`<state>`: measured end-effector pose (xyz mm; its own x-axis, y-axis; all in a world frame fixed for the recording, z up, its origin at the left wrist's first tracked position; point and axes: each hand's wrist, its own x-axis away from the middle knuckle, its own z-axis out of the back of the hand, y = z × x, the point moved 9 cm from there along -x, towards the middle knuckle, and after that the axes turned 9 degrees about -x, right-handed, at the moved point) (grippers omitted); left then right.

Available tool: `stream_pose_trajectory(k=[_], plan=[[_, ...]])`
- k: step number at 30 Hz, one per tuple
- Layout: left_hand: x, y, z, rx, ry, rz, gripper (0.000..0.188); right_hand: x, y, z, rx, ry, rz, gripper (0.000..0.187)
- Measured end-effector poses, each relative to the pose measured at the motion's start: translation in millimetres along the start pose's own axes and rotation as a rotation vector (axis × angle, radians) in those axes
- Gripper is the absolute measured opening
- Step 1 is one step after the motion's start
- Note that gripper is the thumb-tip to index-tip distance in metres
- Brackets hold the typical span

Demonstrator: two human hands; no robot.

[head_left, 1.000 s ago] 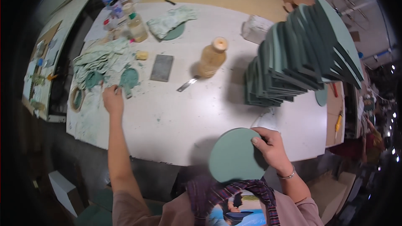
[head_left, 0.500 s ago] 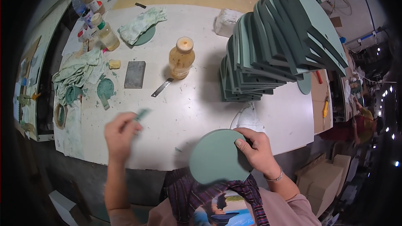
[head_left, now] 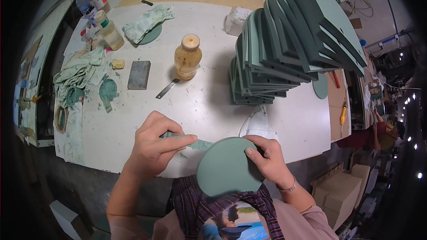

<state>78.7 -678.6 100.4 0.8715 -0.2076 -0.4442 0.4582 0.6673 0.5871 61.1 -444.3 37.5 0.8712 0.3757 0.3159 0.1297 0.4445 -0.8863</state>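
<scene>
My right hand point(head_left: 265, 157) grips a round, thick green board point(head_left: 227, 169) by its right edge, thumb on the face. The board is tilted over the table's front edge, close to my body. My left hand point(head_left: 153, 144) is closed on a thin, flat green strip point(head_left: 201, 144), blade-like or smeared with paste; its exact kind does not show. The strip's tip reaches the board's left edge; whether they touch I cannot tell. A folded white cloth point(head_left: 262, 123) lies just beyond the board.
A tall leaning stack of green boards point(head_left: 267, 51) stands at right. Toward the middle are a bottle of amber liquid point(head_left: 188, 58), a metal blade point(head_left: 167, 89) and a grey block point(head_left: 139, 75). Green paste point(head_left: 108, 90), stained rags point(head_left: 82, 71) and several bottles sit at left.
My left hand has moved right and slightly down, bringing the green strip up to the board's left edge. My right hand still holds the board, almost unmoved. The view has shifted slightly.
</scene>
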Motion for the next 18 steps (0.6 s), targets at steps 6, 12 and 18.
stream_pose_trajectory(k=[6, 12, 18], plan=[[2.2, 7.5, 0.3, -0.048, -0.031, -0.093, 0.033, -0.8, -4.5, -6.3, 0.053, -0.024, 0.007, 0.028], [4.0, 10.4, 3.0, -0.052, -0.037, -0.113, 0.035, 1.0, -4.7, -8.3, 0.076, -0.019, 0.013, 0.027], [3.6, 12.7, 3.4, -0.029, -0.054, -0.141, 0.034, 2.7, -9.6, -5.9, 0.088, 0.062, 0.124, 0.026]])
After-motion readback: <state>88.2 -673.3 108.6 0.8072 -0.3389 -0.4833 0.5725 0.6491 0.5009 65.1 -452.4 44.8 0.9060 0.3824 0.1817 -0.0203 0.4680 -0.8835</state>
